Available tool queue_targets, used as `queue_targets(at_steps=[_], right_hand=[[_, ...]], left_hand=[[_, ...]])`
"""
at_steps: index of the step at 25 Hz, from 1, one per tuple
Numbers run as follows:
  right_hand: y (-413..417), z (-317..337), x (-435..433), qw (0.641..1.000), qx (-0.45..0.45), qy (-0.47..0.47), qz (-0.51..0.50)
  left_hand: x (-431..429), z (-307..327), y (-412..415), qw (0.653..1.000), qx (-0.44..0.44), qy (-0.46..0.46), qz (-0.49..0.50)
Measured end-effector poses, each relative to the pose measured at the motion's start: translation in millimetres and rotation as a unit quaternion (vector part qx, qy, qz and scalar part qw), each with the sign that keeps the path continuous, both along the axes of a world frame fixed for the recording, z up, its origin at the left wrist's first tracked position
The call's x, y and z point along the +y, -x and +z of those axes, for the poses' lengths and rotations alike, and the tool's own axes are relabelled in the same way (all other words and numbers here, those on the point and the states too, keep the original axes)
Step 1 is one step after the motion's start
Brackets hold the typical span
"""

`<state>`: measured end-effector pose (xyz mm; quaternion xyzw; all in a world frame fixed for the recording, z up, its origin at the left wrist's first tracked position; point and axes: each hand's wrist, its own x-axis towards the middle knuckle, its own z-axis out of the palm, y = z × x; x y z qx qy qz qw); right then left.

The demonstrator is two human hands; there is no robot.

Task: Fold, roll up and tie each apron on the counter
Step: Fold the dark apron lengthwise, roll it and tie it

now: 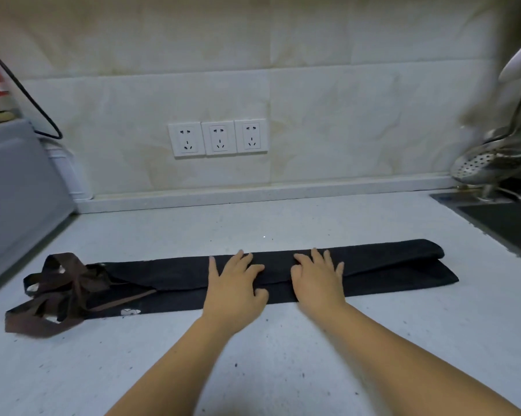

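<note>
A black apron (388, 265) lies folded into a long narrow strip across the white counter (253, 355). Its brown straps (58, 289) are bunched in a loose heap at the strip's left end. My left hand (235, 283) lies flat on the middle of the strip with fingers spread. My right hand (319, 280) presses flat on the strip just to the right of it. Both palms cover the fold line there. A small white mark (130, 311) shows on the fabric near the straps.
A grey appliance (16, 190) stands at the left with a black cable (28, 94) above it. Three wall sockets (218, 138) sit on the tiled backsplash. A dark sink (505, 223) and metal strainers (487, 163) are at the far right.
</note>
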<state>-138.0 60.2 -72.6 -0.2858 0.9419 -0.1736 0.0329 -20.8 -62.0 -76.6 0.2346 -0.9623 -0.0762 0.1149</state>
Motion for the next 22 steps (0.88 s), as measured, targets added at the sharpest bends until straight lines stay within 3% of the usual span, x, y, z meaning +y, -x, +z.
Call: queue_targets(at_steps=[5, 8, 11, 15, 18, 22], right_hand=[[26, 4, 40, 0.997, 0.014, 0.069, 0.007], [51, 10, 66, 0.989, 0.004, 0.120, -0.086], [75, 6, 93, 0.986, 0.090, 0.004, -0.140], [84, -2, 96, 0.987, 0.099, -0.022, -0.128], [96, -1, 111, 0.990, 0.063, 0.065, -0.107], [121, 3, 153, 0.947, 0.127, 0.166, -0.243]], left_hand=[[22, -2, 32, 0.993, 0.084, -0.009, -0.078], [26, 2, 45, 0.995, 0.089, 0.026, -0.024], [40, 11, 69, 0.996, 0.010, 0.082, 0.023], [83, 8, 112, 0.986, 0.061, -0.034, -0.154], [114, 4, 142, 0.969, 0.060, -0.071, -0.230], [124, -3, 161, 0.971, 0.090, -0.049, -0.217]])
